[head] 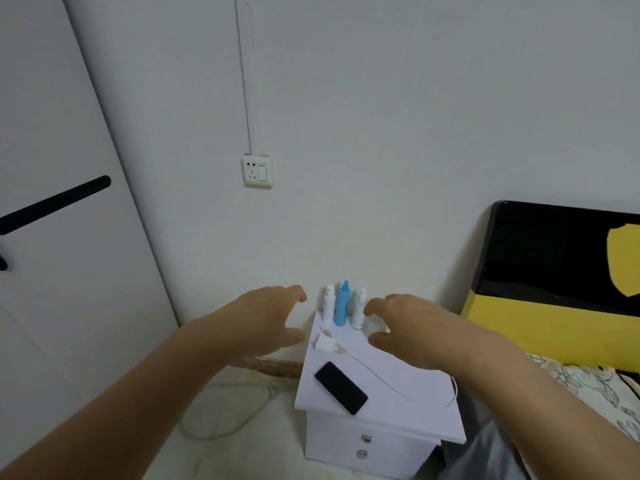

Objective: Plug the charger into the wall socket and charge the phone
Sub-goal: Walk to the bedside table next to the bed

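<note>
Right now both hands are empty. The left hand [268, 318] is spread wide, its grip open, fingers curled a little, and it hangs over the left edge of the small white bedside table [429, 393]. The right hand [403, 327] is open too, holding nothing, and it hangs over the back right part of the table top.

Between the two hands, and a bit lower, lies the small white square charger plug [325, 342]. It rests on the table top near the left edge, just beside the left thumb but not touching it. A thin white cable [384, 381] runs from the plug across the table and loops off the right edge. The flat black phone [341, 388] lies near the front left of the table, close to the cable. I cannot tell if the cable is in the phone.

Behind the plug, against the wall, stand two small white bottles [328, 304] and a blue bottle [343, 303].

The white wall socket [257, 170] is up on the wall, well above the table and to the left. Nothing is in it.

So I think the first step is in hand: reaching for the plug. Next, the left hand needs to come down, pinch the plug by its sides, and lift it up to the socket with the pins facing the wall.
</note>
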